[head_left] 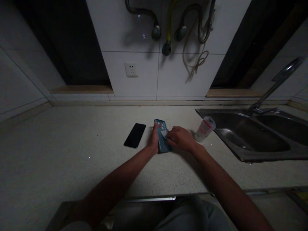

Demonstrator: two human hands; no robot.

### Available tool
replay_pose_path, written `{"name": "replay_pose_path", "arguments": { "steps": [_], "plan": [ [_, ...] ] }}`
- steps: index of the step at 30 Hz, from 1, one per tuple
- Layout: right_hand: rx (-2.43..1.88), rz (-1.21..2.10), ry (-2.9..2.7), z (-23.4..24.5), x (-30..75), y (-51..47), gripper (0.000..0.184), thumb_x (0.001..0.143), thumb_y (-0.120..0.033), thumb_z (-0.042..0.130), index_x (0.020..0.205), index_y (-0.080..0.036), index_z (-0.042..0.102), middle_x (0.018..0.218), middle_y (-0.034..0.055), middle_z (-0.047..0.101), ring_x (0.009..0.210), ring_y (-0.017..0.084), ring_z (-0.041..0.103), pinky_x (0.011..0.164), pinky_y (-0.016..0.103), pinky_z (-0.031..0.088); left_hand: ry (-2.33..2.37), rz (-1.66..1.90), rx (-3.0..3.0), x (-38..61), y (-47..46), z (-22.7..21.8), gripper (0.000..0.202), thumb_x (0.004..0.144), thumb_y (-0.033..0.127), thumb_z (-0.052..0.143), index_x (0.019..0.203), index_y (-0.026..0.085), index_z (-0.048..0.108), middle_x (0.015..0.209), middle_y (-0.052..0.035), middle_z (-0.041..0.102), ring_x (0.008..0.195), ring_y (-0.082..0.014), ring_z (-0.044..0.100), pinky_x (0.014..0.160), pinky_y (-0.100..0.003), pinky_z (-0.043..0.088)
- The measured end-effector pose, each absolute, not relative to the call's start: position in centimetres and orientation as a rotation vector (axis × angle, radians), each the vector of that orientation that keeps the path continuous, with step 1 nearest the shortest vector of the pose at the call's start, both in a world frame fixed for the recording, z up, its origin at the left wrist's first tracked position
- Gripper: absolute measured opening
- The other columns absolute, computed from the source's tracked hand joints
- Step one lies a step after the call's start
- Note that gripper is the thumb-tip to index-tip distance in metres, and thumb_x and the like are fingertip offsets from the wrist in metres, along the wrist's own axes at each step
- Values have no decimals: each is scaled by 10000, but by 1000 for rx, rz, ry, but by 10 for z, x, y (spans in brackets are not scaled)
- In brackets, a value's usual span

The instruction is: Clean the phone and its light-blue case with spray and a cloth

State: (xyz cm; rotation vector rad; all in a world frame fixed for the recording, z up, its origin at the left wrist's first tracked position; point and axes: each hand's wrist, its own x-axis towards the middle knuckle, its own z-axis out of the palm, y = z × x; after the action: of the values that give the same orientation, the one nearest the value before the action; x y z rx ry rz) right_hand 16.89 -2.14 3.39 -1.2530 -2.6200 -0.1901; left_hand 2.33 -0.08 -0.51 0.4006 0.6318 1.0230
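Observation:
A blue phone case with camera cut-outs at its top is held just over the counter, its inner side facing up. My left hand is closed round the case's left edge, thumb near the top. In my right hand, closed fingers pinch a small white piece, perhaps tissue or a wipe, against the inside of the case. To the left of my left hand a black phone lies flat, dark screen up. Right of my right hand stands a clear plastic cup with red print, looking tilted.
The pale speckled counter runs up to a tiled wall. A double steel sink with a tall faucet is at the right. On the wall are a socket and several pipe fittings with hoses. The counter's front edge is near my body.

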Motion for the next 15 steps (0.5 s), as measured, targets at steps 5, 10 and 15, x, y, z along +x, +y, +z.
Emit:
{"name": "replay_pose_path", "arguments": {
  "steps": [5, 10, 15],
  "plan": [
    [-970, 42, -2725, 26, 166, -25, 163, 792, -213, 561, 682, -184, 678, 690, 50, 662, 655, 170, 558, 635, 282, 365, 690, 1151, 387, 14, 9, -3, 588, 956, 659, 373, 948, 152, 670, 774, -82, 702, 676, -199, 688, 688, -310, 558],
    [-862, 345, -2578, 14, 162, -25, 164, 813, -179, 521, 725, -180, 659, 715, 24, 658, 683, 153, 568, 685, 269, 413, 654, 1109, 372, 12, 11, -1, 592, 967, 640, 354, 957, 141, 672, 774, -104, 710, 676, -201, 688, 661, -306, 565],
    [-724, 416, -2420, 3, 153, -26, 159, 898, -222, 532, 919, -191, 687, 833, 40, 688, 783, 164, 599, 781, 300, 464, 621, 1069, 386, 13, 12, -4, 602, 951, 654, 381, 977, 137, 688, 794, -115, 713, 681, -211, 679, 691, -333, 566]
  ]
}}
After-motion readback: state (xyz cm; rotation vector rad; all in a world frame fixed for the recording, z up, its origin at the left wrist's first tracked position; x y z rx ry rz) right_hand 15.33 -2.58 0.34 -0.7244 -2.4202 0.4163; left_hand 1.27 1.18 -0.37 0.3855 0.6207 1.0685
